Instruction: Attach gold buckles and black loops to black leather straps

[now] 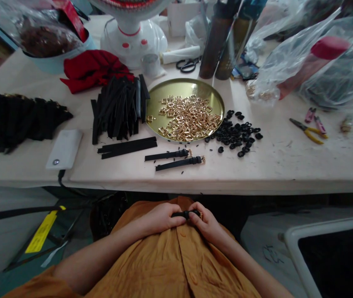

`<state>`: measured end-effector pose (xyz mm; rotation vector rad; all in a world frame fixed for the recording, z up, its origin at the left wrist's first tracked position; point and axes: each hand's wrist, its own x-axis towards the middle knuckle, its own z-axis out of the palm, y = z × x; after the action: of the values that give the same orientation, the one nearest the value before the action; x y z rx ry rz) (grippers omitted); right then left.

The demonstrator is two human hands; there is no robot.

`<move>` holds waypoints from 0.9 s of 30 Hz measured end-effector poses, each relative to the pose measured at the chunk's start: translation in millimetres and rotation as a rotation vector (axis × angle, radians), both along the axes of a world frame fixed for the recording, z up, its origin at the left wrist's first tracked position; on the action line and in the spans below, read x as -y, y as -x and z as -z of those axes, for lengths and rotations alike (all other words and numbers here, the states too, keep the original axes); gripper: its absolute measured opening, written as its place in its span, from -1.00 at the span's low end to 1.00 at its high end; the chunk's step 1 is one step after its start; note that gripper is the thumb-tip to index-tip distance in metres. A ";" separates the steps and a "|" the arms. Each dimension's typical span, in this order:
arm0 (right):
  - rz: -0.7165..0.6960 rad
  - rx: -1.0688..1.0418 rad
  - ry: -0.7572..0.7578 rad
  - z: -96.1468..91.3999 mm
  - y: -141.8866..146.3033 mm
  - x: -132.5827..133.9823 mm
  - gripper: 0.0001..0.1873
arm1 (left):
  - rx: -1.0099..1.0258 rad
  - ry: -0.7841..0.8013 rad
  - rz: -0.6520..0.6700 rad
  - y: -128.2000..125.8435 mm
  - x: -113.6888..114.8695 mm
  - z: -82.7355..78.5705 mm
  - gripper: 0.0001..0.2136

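Note:
Close to my lap, my left hand (167,217) and my right hand (203,220) both grip a short black strap (181,214). A dark loop shows around it between my fingers, with a bit of gold at its right end; the rest is hidden. Two straps with gold buckles (181,163) lie near the table's front edge. Behind them, a round gold tray (191,85) carries a heap of gold buckles (188,118). Small black loops (236,134) are scattered to its right. Plain black strips (118,109) are piled to its left, and a few more strips (127,147) lie in front.
A white power bank (64,149) with a cable sits left, beside a dark strap pile (18,122). Yellow-handled pliers (308,130) lie right. Behind stand a white fan (133,39), red cloth (95,68), black scissors (188,65), dark bottles (218,45) and plastic bags (334,74).

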<state>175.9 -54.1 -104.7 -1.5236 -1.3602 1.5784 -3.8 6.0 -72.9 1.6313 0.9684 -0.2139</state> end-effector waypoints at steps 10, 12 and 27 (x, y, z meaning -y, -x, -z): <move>0.002 0.053 -0.054 8.4 11.3 0.7 -0.87 | -0.067 -0.221 0.051 -6.1 6.3 8.9 -0.75; 0.016 0.037 -0.041 8.8 9.7 0.4 -0.86 | -0.091 -0.232 0.056 -5.2 4.3 5.4 -0.75; -0.027 0.225 -0.105 7.4 8.0 11.8 -0.86 | -0.111 -0.381 0.176 -8.4 11.5 0.6 -0.69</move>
<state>167.9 -65.8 -112.2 -1.6630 -1.5655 1.3603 4.7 -5.4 -73.5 2.0757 0.9915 -0.2523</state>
